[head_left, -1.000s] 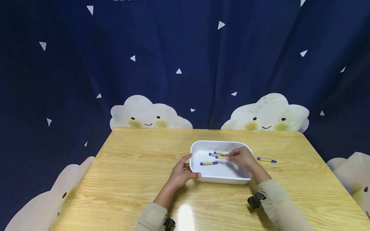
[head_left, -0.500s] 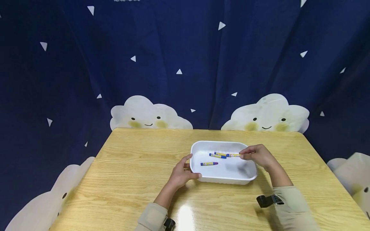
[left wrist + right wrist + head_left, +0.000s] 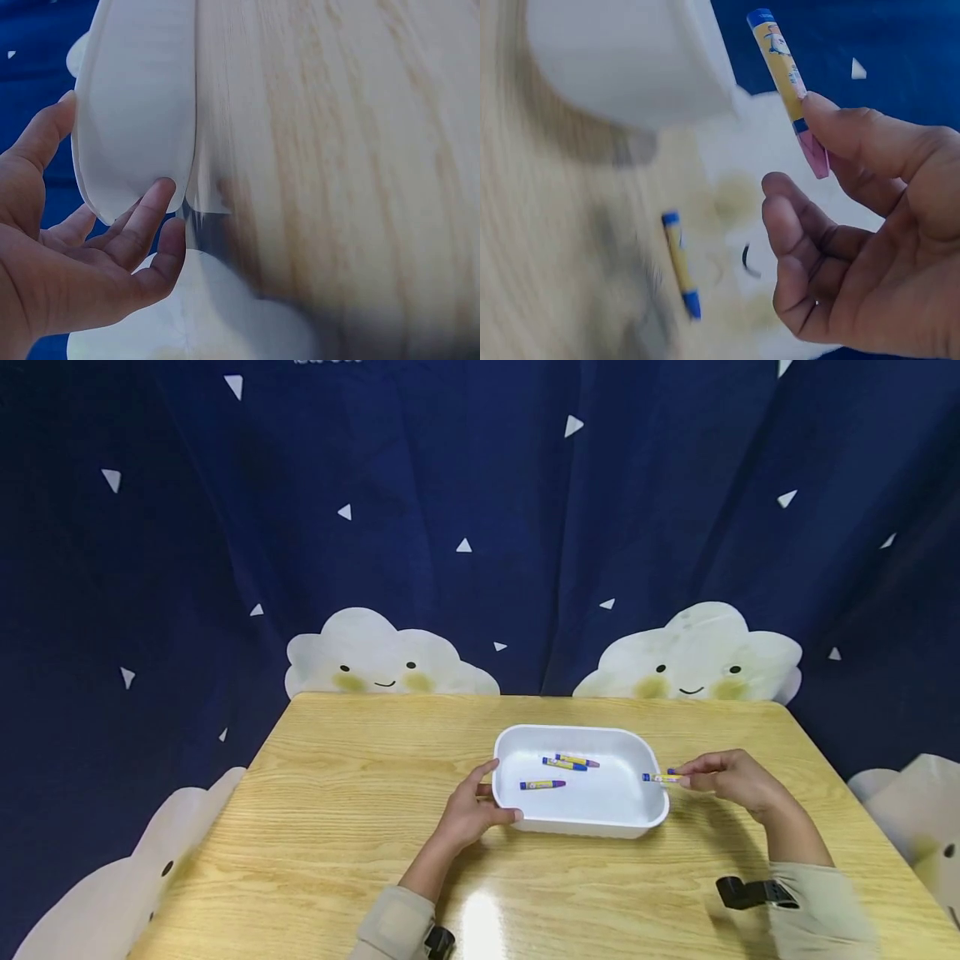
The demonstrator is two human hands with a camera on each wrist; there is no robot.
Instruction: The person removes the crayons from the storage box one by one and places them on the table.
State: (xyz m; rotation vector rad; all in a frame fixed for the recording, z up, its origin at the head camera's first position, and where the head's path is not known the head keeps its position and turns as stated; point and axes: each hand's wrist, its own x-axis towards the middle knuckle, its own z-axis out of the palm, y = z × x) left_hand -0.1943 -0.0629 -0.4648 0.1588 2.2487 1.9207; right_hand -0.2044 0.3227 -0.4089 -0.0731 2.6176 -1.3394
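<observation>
A white plastic tray (image 3: 585, 828) stands on the wooden table. My left hand (image 3: 467, 814) holds its left end, thumb at the near corner and fingers along the end wall. Inside lie a purple-tipped crayon (image 3: 542, 785), a blue crayon (image 3: 564, 765) and a brownish-tipped crayon (image 3: 588, 762). My right hand (image 3: 738, 781) pinches a pink crayon (image 3: 784, 75) between thumb and fingers, just off the tray's right rim. Below it in the right wrist view, another blue crayon (image 3: 681, 266) lies on the table; in the head view the right hand mostly hides it.
The wooden table (image 3: 360, 793) extends around the tray on all sides. Behind it hangs a dark blue curtain (image 3: 420, 527) with white triangles and cloud shapes. A black wrist camera (image 3: 742, 893) is strapped to the right sleeve.
My right hand has lifted the pink crayon out from among the others and carried it right, past the tray's right rim. My left hand and the tray have stayed put.
</observation>
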